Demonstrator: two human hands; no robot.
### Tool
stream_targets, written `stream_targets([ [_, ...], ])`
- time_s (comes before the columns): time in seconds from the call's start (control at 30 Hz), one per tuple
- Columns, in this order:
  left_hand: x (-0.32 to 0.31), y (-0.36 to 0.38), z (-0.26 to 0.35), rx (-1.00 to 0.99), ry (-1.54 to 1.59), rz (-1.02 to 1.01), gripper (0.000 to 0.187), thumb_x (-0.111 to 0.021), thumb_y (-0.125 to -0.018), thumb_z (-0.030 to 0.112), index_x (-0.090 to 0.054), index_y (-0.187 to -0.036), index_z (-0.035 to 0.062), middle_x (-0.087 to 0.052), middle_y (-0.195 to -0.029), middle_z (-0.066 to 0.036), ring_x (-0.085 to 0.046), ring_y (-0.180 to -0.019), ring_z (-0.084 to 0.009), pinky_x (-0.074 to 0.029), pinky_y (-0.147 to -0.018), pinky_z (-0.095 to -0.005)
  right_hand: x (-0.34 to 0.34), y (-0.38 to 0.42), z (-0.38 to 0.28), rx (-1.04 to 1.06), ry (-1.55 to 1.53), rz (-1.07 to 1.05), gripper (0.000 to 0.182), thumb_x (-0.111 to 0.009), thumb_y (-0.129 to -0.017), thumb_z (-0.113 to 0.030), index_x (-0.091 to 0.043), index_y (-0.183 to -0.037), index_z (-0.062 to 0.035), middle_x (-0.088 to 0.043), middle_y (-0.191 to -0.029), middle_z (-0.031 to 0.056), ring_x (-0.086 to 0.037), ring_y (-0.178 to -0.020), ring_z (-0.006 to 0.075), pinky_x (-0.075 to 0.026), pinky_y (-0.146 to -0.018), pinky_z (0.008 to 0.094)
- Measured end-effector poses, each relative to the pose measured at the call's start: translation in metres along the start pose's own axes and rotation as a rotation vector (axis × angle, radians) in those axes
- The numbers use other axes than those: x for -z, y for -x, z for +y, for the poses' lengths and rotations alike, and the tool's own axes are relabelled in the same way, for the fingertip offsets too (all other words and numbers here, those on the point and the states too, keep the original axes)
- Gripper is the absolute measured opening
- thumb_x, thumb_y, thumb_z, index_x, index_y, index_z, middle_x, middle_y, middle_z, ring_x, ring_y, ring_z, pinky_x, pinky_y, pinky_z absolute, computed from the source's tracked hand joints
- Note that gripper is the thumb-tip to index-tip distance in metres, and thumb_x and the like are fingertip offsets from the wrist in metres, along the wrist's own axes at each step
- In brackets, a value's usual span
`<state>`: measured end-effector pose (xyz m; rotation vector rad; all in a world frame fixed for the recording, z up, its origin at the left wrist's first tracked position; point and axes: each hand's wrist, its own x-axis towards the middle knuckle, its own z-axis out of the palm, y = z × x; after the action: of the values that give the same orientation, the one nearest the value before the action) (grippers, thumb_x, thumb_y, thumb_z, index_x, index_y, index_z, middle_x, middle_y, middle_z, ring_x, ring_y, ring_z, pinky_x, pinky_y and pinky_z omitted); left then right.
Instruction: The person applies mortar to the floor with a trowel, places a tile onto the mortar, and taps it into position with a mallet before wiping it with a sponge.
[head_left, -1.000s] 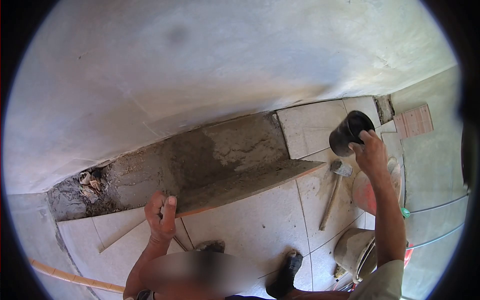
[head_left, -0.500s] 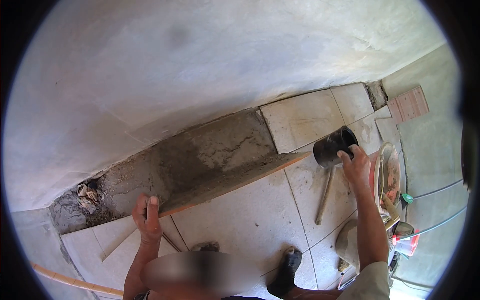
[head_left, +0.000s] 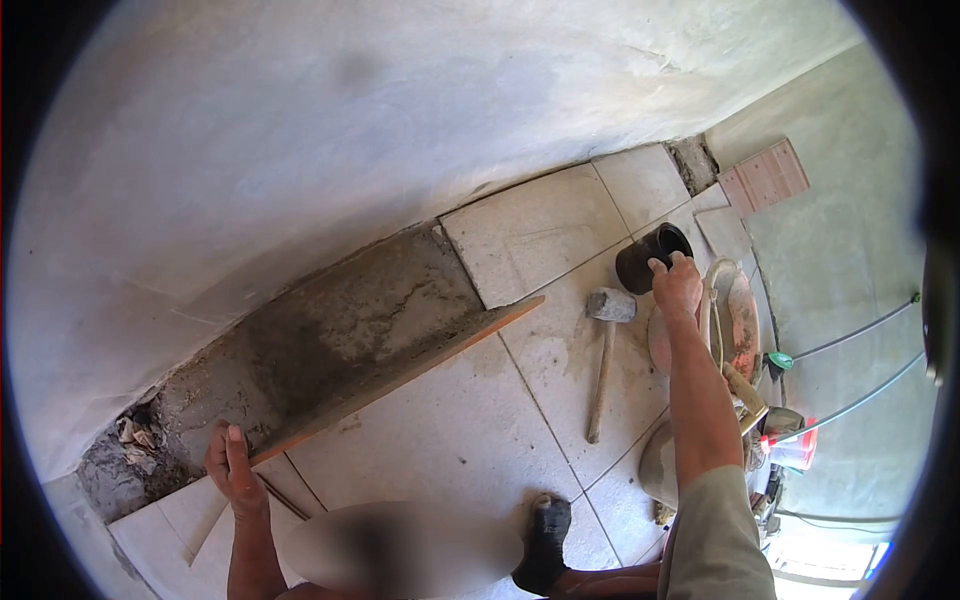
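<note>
My left hand (head_left: 236, 468) is closed on the near left end of a long tile (head_left: 400, 378), which is tilted up along the bare mortar strip (head_left: 340, 300). A black cylindrical container (head_left: 640, 262) is pinched at its rim by my right hand (head_left: 677, 285), over the tiled floor. Just left of that hand lies a mallet (head_left: 611, 305) with a grey head and a wooden handle.
Laid floor tiles (head_left: 540, 235) border the strip, beside a plastered wall (head_left: 350, 130). At right are a reddish tub (head_left: 742, 325), a red-and-clear container (head_left: 795, 448) and hoses. A pinkish tile (head_left: 765, 178) leans near the corner. Dry debris (head_left: 138, 440) lies at left.
The view has shifted right. My right hand has moved the black container away from the tile's end, and the mallet's head now shows. My left hand stays at the tile's end.
</note>
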<state>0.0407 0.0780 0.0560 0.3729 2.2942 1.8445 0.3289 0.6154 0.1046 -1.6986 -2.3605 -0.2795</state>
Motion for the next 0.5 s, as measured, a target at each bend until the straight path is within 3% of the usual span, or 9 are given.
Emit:
stream_targets([
  [0.2, -0.004, -0.004, 0.007, -0.036, -0.034, -0.001, 0.034, -0.050, -0.091, 0.018, -0.031, -0.065, 0.0090, -0.026, -0.064, 0.005, -0.023, -0.060, -0.0050, -0.018, -0.052, -0.0263, -0.034, 0.004, 0.027, -0.057, 0.095, -0.091, 0.041, -0.066, -0.080, -0.037, -0.061, -0.100, -0.0017, -0.061, -0.099, 0.0218, -0.060, -0.094, 0.0389, -0.049, -0.080, 0.0475],
  [0.3, -0.006, -0.006, 0.007, -0.030, -0.020, 0.025, 0.033, -0.051, -0.091, 0.019, -0.032, -0.066, 0.0091, -0.026, -0.064, 0.006, -0.024, -0.059, -0.0050, -0.017, -0.052, -0.0265, -0.027, 0.020, 0.009, -0.071, 0.087, -0.156, 0.042, -0.066, -0.081, -0.034, -0.058, -0.106, -0.0016, -0.061, -0.100, 0.0215, -0.061, -0.093, 0.0392, -0.049, -0.080, 0.0471],
  [0.37, -0.005, -0.008, 0.006, -0.006, 0.019, 0.029, 0.033, -0.049, -0.093, 0.021, -0.035, -0.065, 0.0086, -0.031, -0.064, 0.005, -0.027, -0.059, -0.0056, -0.020, -0.052, -0.0270, -0.013, 0.045, -0.022, 0.028, -0.057, 0.248, 0.041, -0.067, -0.081, -0.028, -0.055, -0.111, -0.0022, -0.059, -0.102, 0.0209, -0.060, -0.093, 0.0384, -0.050, -0.079, 0.0462],
  [0.43, -0.005, -0.008, 0.000, -0.102, 0.001, 0.091, 0.031, -0.047, -0.094, 0.025, -0.043, -0.069, 0.0076, -0.039, -0.067, 0.002, -0.034, -0.063, -0.0070, -0.027, -0.056, -0.0267, -0.012, 0.070, -0.045, 0.360, -0.237, 0.177, 0.041, -0.066, -0.082, -0.022, -0.053, -0.116, -0.0045, -0.057, -0.103, 0.0200, -0.059, -0.094, 0.0375, -0.050, -0.080, 0.0441],
  [0.5, -0.007, -0.004, -0.005, -0.093, 0.054, 0.147, 0.029, -0.045, -0.095, 0.026, -0.047, -0.074, 0.0066, -0.042, -0.070, 0.001, -0.037, -0.066, -0.0081, -0.030, -0.059, -0.0269, -0.017, 0.104, -0.081, 0.269, -0.404, -0.355, 0.040, -0.065, -0.083, -0.019, -0.053, -0.119, -0.0055, -0.058, -0.106, 0.0197, -0.059, -0.098, 0.0346, -0.050, -0.082, 0.0402],
])
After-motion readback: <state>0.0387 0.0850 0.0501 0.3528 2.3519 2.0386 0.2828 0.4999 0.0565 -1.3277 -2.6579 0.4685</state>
